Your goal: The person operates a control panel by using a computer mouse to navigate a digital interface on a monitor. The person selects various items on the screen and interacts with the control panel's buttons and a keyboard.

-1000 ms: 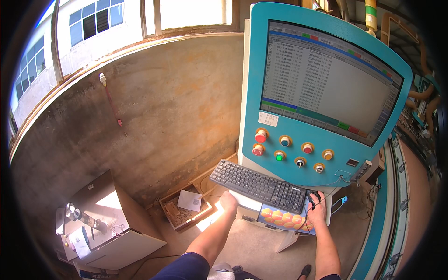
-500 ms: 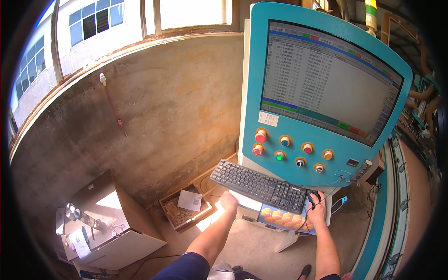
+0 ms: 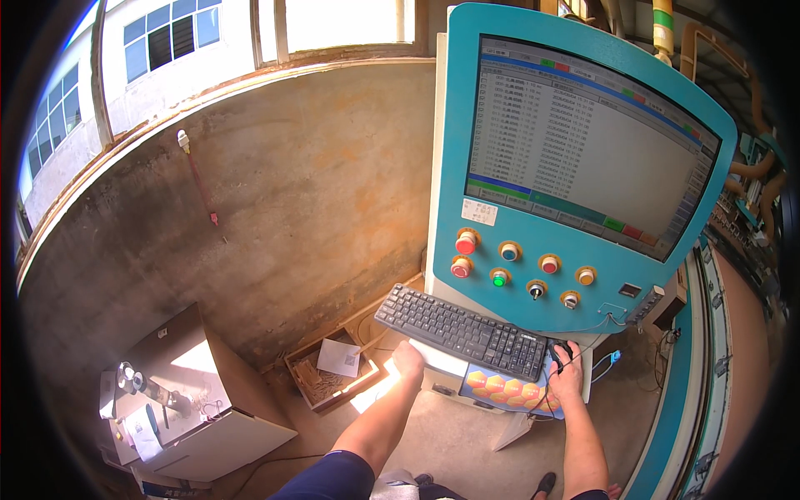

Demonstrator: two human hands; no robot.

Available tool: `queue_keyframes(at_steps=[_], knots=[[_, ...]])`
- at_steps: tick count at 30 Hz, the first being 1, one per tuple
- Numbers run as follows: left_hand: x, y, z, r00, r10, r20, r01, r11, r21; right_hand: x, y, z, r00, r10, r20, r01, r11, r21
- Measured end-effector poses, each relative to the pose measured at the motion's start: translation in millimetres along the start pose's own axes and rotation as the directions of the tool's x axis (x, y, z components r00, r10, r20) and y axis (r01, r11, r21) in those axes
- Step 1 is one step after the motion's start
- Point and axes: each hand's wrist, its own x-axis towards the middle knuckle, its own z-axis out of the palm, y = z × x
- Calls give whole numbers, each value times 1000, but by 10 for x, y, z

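Note:
A black computer mouse lies under my right hand, whose fingers are wrapped over it at the right end of the keyboard shelf. Its thin cable runs down across a mouse pad with an orange and yellow hexagon pattern. My left hand rests by the shelf's left front corner, just below the black keyboard; its fingers are hidden from view. Above the keyboard stands a teal control cabinet with a large screen showing a list of rows.
Red, blue, green and yellow buttons sit below the screen. On the floor at left are a wooden tray with scraps and a paper, and a box-like cabinet with tools on top. A stained wall rises behind.
The rows listed on the screen have changed, with their upper part appearing shifted. Both of my hands stay in the same places.

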Motion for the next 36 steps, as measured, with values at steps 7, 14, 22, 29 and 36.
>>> queue_keyframes(at_steps=[7, 14, 22, 29, 36], knots=[[13, -39, 32, 1000, -1, -4, 1, 1000, 5, -21, -6, 1, 1000, 3, -2, -3, 1000, -22], [49, -118, 76, 999, -49, -14, 49, 998, -49, -36, -17, 10, 1000, 15, 22, -15, 1000, -15], [177, -199, 221, 994, -7, 110, 13, 998, -60, -6, -12, -22, 1000, 2, -13, -3, 997, -72], [-278, -444, -178, 801, -275, 532, 574, 606, -551, -41, 23, -17, 999, -39, -23, 38, 998, -44], [-1332, 50, -1025, 477, 393, 786, 296, 770, -565, -48, -27, -24, 996, -88, -26, 87, 996, -34]])
